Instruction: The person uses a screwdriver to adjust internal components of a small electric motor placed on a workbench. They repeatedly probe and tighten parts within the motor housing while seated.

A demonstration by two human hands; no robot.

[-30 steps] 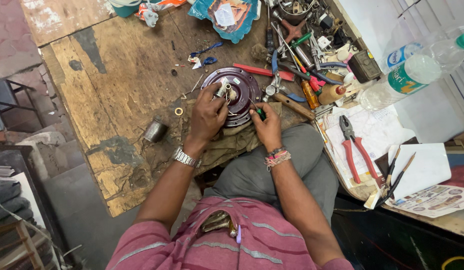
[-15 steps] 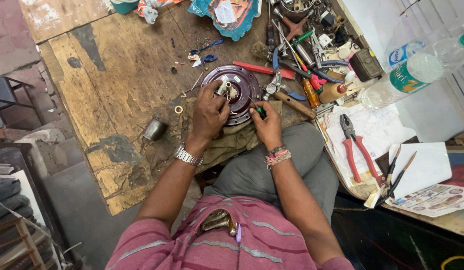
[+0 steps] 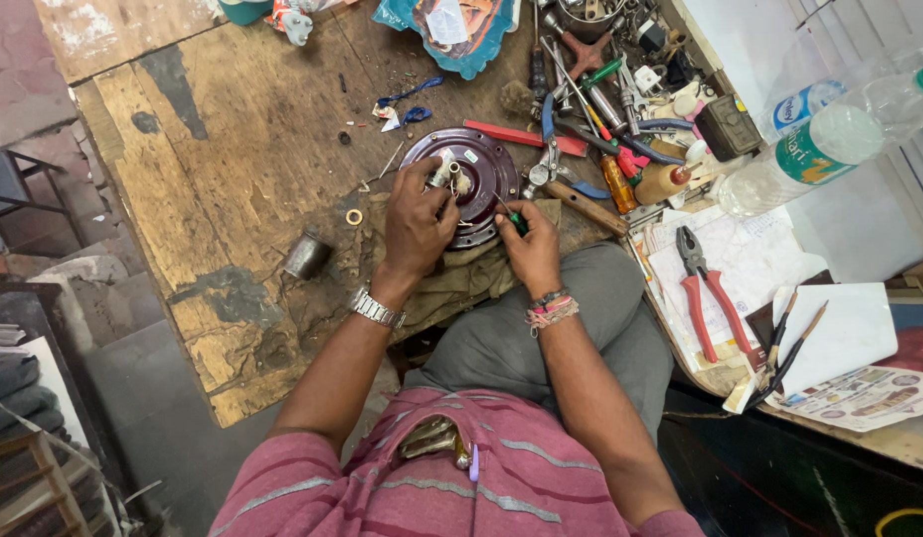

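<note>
Both hands work over the round maroon metal disc (image 3: 481,179) on the worn wooden desk (image 3: 243,179). I see my left hand (image 3: 417,224) pinching a small pale part at its centre, steadying it, while my right hand (image 3: 529,249) grips a green-handled screwdriver (image 3: 517,221) angled toward it.

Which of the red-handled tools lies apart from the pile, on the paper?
The red-handled pliers, alone on the white paper right of the person's knee; the other red tools lie among the heap.
</note>
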